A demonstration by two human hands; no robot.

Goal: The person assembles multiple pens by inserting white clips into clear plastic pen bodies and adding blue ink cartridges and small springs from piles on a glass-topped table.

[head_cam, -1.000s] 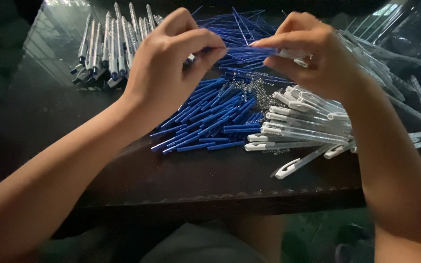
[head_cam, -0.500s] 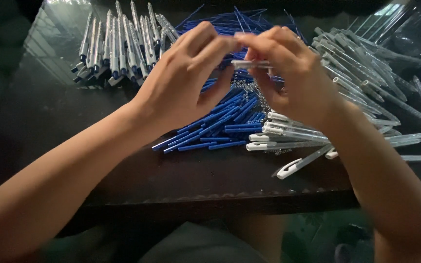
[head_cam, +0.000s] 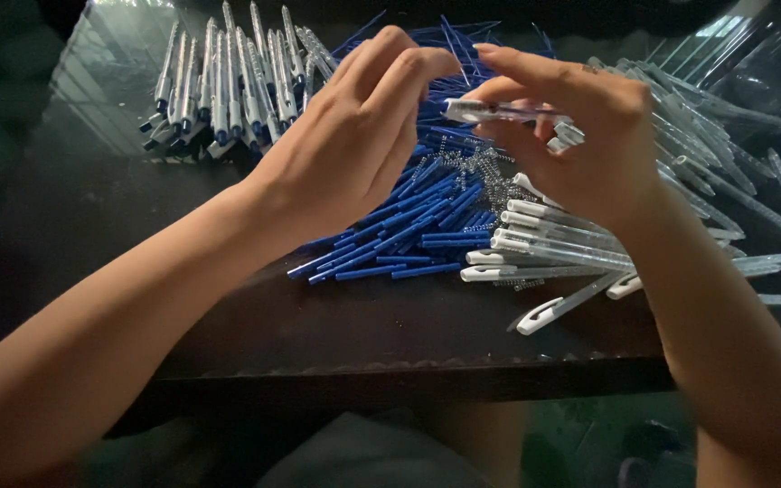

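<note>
My right hand [head_cam: 571, 136] holds a clear pen barrel [head_cam: 499, 111] level above the table, its open end pointing left. My left hand [head_cam: 354, 145] is at that end, fingertips pinched at the barrel's mouth; what it pinches is hidden. Under both hands lies a heap of blue ink refills [head_cam: 409, 230] with small metal springs [head_cam: 476, 176] scattered on it. To the right is a pile of clear barrels with white clips [head_cam: 580, 244].
A row of assembled pens with blue tips [head_cam: 228, 81] lies at the back left on the dark table [head_cam: 318, 334]. More clear barrels [head_cam: 725, 136] spread to the far right. The table's front edge runs just below the piles.
My hands have come together above the refills. The barrel in my right hand now meets my left fingertips, and both hands have shifted slightly left.
</note>
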